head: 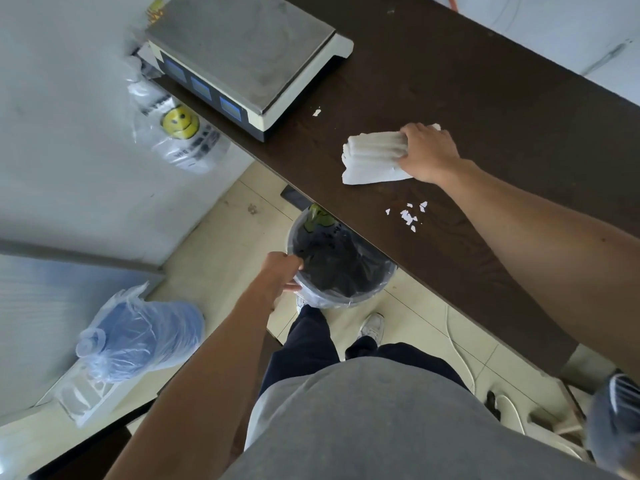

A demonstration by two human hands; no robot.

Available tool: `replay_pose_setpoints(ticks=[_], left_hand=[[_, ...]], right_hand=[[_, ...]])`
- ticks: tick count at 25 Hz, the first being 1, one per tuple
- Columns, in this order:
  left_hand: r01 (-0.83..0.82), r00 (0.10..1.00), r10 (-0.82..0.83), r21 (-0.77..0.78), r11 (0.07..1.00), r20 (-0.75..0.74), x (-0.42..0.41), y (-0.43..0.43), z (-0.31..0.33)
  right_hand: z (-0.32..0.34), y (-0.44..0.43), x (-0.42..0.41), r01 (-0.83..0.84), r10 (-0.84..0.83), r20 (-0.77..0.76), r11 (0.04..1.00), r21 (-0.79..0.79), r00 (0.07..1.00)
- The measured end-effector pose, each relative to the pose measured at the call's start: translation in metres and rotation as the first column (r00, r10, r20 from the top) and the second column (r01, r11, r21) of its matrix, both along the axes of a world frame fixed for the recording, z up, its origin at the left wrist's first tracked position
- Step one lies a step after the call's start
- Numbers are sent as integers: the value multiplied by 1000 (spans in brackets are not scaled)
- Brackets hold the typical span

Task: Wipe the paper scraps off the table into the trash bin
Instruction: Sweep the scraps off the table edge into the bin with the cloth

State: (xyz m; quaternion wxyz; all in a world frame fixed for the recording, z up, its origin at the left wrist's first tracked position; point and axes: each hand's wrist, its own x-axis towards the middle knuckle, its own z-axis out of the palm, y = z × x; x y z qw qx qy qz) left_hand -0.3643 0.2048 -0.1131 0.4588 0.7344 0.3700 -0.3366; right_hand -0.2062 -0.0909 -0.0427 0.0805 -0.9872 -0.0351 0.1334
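Paper scraps (408, 216): being left on the dark surface (485, 98), not yet swept. Cloth (374, 154) being clamped by the right hand (429, 154); trash bin (332, 299) rim being gripped by the left hand (282, 271) below the edge.

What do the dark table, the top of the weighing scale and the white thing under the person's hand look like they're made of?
Table: dark brown wood or wood-look laminate, matte, with faint grain.
Scale top: bare metal, probably stainless steel, with a dull grey brushed sheen.
White wiper under the right hand: soft folded cloth or thick paper towel, with ridged folds; I can't tell which.
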Motion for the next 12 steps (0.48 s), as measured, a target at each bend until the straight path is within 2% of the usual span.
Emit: replay_pose_setpoints(ticks=[7,9,12], left_hand=[[191,981,-191,8,982,-38,41,9,-7],[246,968,-245,9,969,-48,52,10,-6],[332,942,-331,20,943,-55,68,9,-2]], right_hand=[[15,1,12,108,-100,-172,993,38,980],[17,-4,20,110,-104,-145,993,36,984],[17,-5,25,13,-23,-119,996,-84,993]])
